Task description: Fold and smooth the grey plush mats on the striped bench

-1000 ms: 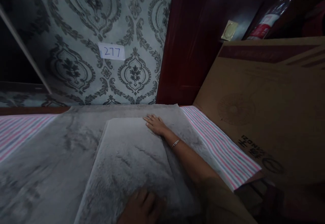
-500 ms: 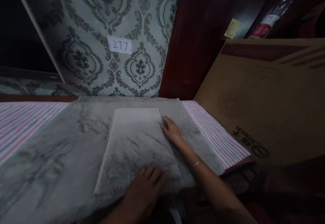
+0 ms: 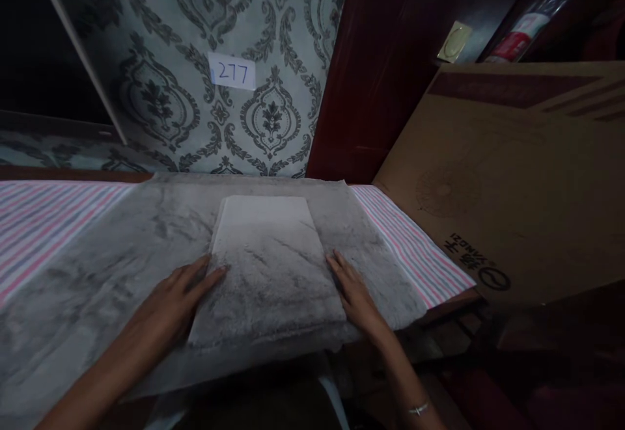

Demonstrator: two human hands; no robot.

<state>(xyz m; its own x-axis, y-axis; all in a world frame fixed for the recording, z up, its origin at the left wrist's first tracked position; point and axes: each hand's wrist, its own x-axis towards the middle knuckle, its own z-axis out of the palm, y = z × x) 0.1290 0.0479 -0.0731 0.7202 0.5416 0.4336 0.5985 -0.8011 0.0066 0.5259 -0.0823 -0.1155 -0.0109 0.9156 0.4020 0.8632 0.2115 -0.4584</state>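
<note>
A folded piece of grey-white plush fabric (image 3: 268, 267) lies flat, its far end paler and smoother than its fluffy near end. Beneath it is spread a larger grey plush sheet (image 3: 161, 235). My left hand (image 3: 183, 290) rests at the left edge of the folded fabric, thumb over its top and fingers reaching forward, apart from the thumb. Along the right edge lies my right hand (image 3: 354, 293), fingers stretched out and touching the side. Neither hand grips the fabric.
Striped cloth shows at the left (image 3: 43, 222) and right (image 3: 415, 241) of the table. A large cardboard box (image 3: 517, 176) stands at the right, with a bottle (image 3: 522, 33) behind it. Patterned wallpaper (image 3: 273, 118) with a paper label (image 3: 232, 71) rises at the back.
My left hand has moved from the near edge of the folded fabric to its left edge. My right hand has slid nearer along the right edge. The view has shifted slightly.
</note>
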